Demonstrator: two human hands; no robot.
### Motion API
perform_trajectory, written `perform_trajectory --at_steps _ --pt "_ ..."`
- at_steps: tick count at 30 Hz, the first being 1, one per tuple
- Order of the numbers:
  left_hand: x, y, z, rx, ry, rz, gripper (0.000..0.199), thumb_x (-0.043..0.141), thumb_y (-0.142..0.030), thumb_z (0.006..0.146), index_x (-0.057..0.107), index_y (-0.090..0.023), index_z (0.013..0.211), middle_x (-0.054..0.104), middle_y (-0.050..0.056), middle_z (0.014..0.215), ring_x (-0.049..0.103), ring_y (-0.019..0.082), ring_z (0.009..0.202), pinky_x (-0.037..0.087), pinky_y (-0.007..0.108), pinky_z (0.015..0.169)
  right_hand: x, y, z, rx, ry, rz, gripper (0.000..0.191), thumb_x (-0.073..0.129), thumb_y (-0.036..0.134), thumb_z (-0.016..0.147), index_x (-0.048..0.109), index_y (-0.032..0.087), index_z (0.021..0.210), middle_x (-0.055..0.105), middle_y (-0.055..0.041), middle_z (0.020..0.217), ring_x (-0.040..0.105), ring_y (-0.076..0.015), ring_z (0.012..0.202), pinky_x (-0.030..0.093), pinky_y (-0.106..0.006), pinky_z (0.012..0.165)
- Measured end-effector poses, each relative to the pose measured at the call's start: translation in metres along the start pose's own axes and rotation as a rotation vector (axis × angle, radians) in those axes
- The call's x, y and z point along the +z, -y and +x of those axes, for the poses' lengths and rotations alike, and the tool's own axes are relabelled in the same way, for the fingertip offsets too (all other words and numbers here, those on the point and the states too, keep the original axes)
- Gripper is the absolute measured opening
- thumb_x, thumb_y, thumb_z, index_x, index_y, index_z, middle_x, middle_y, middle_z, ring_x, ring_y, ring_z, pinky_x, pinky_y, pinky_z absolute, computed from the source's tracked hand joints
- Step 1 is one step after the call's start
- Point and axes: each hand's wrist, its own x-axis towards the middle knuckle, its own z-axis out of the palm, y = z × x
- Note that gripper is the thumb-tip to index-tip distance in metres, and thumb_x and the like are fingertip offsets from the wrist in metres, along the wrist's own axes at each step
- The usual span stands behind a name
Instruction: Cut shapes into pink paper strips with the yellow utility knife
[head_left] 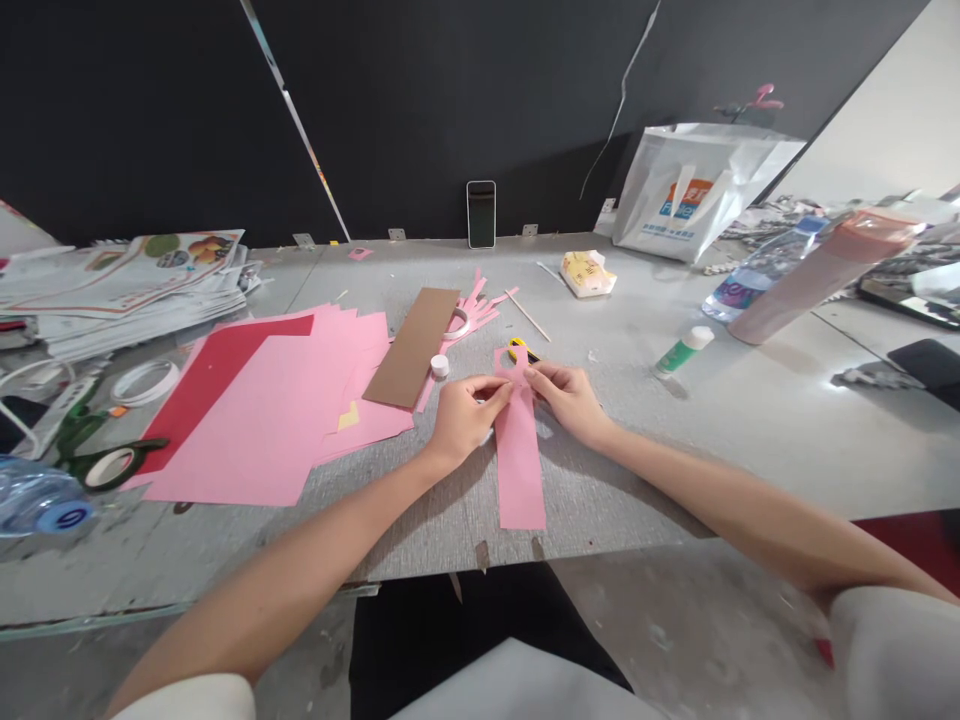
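Note:
A long pink paper strip [520, 480] lies on the grey table, its lower end pointing toward me. My left hand [466, 415] pinches the strip's left edge near its upper part. On the right edge, my right hand [571, 400] pinches the same strip between thumb and fingers. Above the fingers the paper has a cut-out opening at its far end. A yellow and black cutter [523, 350] lies just behind the strip, partly covered by it. Close to my left hand are a small white cap [439, 366] and a brown cardboard piece [415, 347].
Pink sheets [255, 420], green scissors [112, 462] and a paper pile [142, 290] are on the left. A glue stick [685, 350], tissue pack [587, 273], bottles and a plastic bag [694, 190] stand right. A phone [481, 215] leans at the back.

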Motion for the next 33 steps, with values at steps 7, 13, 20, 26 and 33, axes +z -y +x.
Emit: perform_trajectory --at_steps 7,13,20,26,33 --pt "-0.002 0.004 0.004 -0.027 -0.015 -0.042 0.026 0.074 -0.043 0.092 0.081 -0.019 0.089 0.083 0.009 0.095 0.075 0.024 0.087 0.058 0.034 0.076 -0.001 0.001 -0.003 -0.036 0.017 -0.095 0.044 0.067 0.06 0.097 0.065 0.02 0.078 0.058 0.001 0.065 0.051 -0.0132 0.061 0.039 -0.03 0.06" --pt "-0.001 0.007 0.004 -0.037 -0.019 -0.062 0.028 0.074 -0.046 0.092 0.081 -0.018 0.09 0.082 0.009 0.093 0.074 0.022 0.083 0.058 0.032 0.069 0.001 0.0 -0.002 -0.021 -0.008 -0.108 0.047 0.069 0.064 0.094 0.067 0.02 0.08 0.06 0.0003 0.065 0.052 -0.013 0.059 0.041 -0.029 0.056" --pt "0.001 0.006 0.003 -0.036 -0.031 -0.06 0.03 0.074 -0.047 0.093 0.082 -0.018 0.09 0.082 0.009 0.092 0.074 0.021 0.082 0.058 0.031 0.069 0.003 -0.003 -0.003 -0.027 -0.036 -0.141 0.047 0.068 0.064 0.095 0.067 0.019 0.079 0.062 -0.0006 0.065 0.051 -0.0128 0.058 0.04 -0.028 0.054" --pt "0.002 0.004 0.002 -0.047 -0.058 -0.07 0.029 0.075 -0.046 0.092 0.082 -0.019 0.088 0.082 0.008 0.09 0.072 0.02 0.078 0.057 0.031 0.068 0.006 0.0 -0.006 -0.023 -0.091 -0.115 0.045 0.069 0.061 0.095 0.071 0.018 0.082 0.064 -0.0016 0.067 0.052 -0.0133 0.06 0.041 -0.029 0.056" --pt "0.002 0.003 0.002 -0.032 -0.073 -0.078 0.028 0.075 -0.046 0.092 0.082 -0.019 0.09 0.082 0.007 0.092 0.074 0.022 0.085 0.058 0.033 0.076 0.007 0.0 -0.006 0.016 -0.092 -0.037 0.044 0.072 0.062 0.093 0.074 0.019 0.084 0.07 -0.0033 0.072 0.06 -0.0152 0.064 0.047 -0.029 0.06"
